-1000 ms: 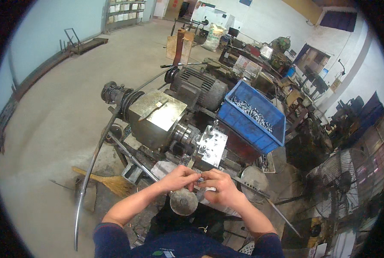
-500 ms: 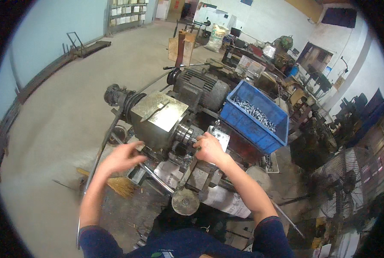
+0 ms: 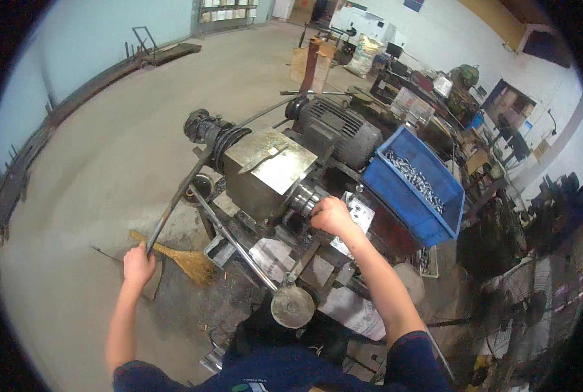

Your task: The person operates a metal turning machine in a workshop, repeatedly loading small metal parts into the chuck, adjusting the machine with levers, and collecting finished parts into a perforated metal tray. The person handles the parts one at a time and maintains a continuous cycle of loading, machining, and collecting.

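Note:
My left hand [image 3: 139,264] is closed round a long metal lever [image 3: 180,196], out to the left of a small lathe-like machine. That lever slopes up to the rear end of the machine's metal headstock [image 3: 259,179]. At the headstock's right side, the fingers of my right hand [image 3: 330,217] are bent together against the front of a round steel chuck [image 3: 302,198]. Whatever sits between those fingers is hidden. Just right of this hand is a pale metal block with holes [image 3: 360,215]. Nearer me, a round metal disc-shaped handwheel [image 3: 293,306] stands by the machine's front.
A blue plastic crate [image 3: 402,198] with many small metal parts stands right of the machine. Behind the headstock sits a finned electric motor [image 3: 344,130]. A straw broom [image 3: 190,261] lies on the floor at left. A caged fan [image 3: 507,294] is at the right.
My left hand has moved left and down from beside the headstock and closed on the lever. My right hand has come closer to the chuck. The whole view has shifted.

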`<state>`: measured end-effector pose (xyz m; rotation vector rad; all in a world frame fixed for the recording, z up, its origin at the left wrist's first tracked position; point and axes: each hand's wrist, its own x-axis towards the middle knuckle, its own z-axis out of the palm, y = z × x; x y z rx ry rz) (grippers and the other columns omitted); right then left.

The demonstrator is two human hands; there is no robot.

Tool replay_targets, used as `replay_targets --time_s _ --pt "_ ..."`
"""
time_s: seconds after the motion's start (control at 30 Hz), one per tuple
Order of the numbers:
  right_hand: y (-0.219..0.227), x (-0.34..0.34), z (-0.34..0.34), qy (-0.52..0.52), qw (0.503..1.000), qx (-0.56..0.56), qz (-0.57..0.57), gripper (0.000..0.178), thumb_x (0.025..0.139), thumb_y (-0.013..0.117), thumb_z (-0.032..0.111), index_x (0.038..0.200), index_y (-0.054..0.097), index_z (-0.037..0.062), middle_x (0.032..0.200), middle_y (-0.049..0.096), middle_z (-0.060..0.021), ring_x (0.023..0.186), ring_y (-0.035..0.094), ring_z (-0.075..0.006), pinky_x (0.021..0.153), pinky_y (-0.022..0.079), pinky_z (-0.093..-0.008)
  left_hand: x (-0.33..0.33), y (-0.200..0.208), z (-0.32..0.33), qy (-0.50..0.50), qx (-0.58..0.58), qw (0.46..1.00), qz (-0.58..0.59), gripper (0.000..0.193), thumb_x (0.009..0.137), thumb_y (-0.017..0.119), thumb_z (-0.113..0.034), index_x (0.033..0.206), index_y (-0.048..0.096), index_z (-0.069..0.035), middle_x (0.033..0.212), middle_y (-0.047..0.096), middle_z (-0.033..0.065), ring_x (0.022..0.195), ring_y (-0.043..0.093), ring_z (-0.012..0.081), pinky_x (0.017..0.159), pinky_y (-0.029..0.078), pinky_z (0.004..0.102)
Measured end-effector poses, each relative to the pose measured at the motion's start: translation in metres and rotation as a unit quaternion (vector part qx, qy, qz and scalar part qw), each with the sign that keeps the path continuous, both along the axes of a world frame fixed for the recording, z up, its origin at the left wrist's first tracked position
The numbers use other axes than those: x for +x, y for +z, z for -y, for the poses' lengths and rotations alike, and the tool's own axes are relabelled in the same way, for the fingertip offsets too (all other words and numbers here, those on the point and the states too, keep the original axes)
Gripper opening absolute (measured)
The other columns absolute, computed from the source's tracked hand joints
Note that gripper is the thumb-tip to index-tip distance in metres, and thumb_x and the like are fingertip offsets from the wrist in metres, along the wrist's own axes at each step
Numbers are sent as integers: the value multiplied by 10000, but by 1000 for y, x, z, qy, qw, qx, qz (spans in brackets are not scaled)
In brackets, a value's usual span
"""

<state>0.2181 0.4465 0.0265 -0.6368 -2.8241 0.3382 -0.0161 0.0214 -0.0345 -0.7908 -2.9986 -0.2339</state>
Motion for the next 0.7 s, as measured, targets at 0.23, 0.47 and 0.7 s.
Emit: replay_targets --time_s 0.23,0.47,0.7 --pt "3 -1 3 8 1000 -19 5 204 529 587 205 664 687 90 730 630 -148 762 562 -331 711 478 -385 -142 -3 42 -18 -115 989 -87 164 657 569 -85 811 558 -29 671 600 171 653 594 342 636 474 417" --pt "3 9 0 5 1000 5 15 230 529 590 210 700 687 91 756 632 -134 784 558 -316 713 473 -383 -198 -11 20 -38 -133 977 -162 127 675 540 -67 801 558 -70 673 607 141 673 605 320 638 468 416" --pt "30 77 29 76 977 48 -195 296 517 638 120 805 634 48 955 606 -132 839 543 -319 708 459 -385 -114 -32 -56 -122 378 897 -193 250 764 566 -156 975 606 -29 845 625 170 775 602 303 707 470 388"
